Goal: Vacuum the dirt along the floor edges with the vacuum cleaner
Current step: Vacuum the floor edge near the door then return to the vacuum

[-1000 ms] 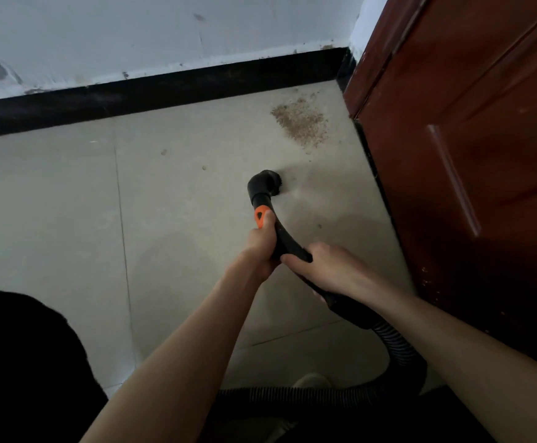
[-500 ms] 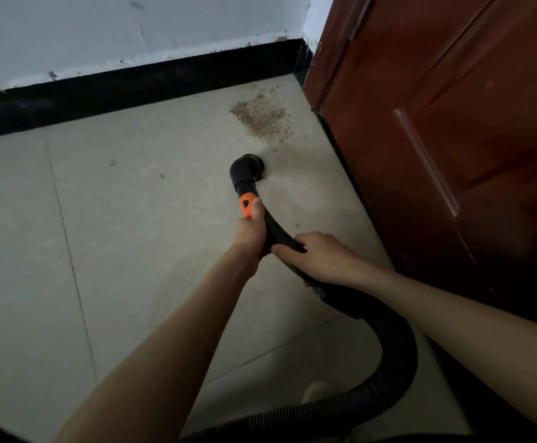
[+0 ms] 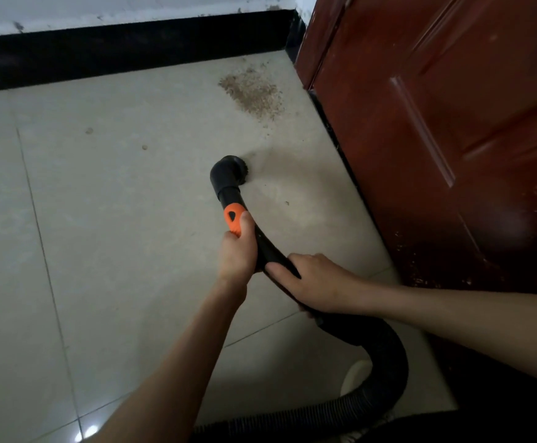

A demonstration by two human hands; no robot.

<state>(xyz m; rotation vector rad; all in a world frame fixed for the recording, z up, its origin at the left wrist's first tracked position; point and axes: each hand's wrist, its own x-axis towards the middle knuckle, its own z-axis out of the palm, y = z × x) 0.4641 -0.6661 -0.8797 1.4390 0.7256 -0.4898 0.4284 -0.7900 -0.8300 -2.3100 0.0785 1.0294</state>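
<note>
Presently, two stray crumbs [image 3: 89, 131] are being left untouched on the pale tiled floor [image 3: 117, 219], out towards its left side and short of the black skirting board [image 3: 126, 49] that is running along its far edge. Further right, the left hand [image 3: 237, 251] is being kept wrapped round the curved black wand [image 3: 262, 241] of the vacuum cleaner, with the thumb being laid along the orange slider [image 3: 232, 219]. Ahead of it, the round brush nozzle [image 3: 230, 172] is being held on or just above the floor; contact cannot be told. The dirt patch [image 3: 252, 91] is lying near the far right corner of the floor, close to the door edge, apart from the nozzle and not yet reached. Right of the left hand, the right hand [image 3: 316, 284] is being closed over the wand where the ribbed hose [image 3: 385, 369] is joining it. The wand is being judged stiff and light, best steered from this two-handed hold, while the hose is being judged soft and springy, likely to drag and twist if gripped instead. The red-brown door [image 3: 436, 139] is bordering the floor's right edge.
</note>
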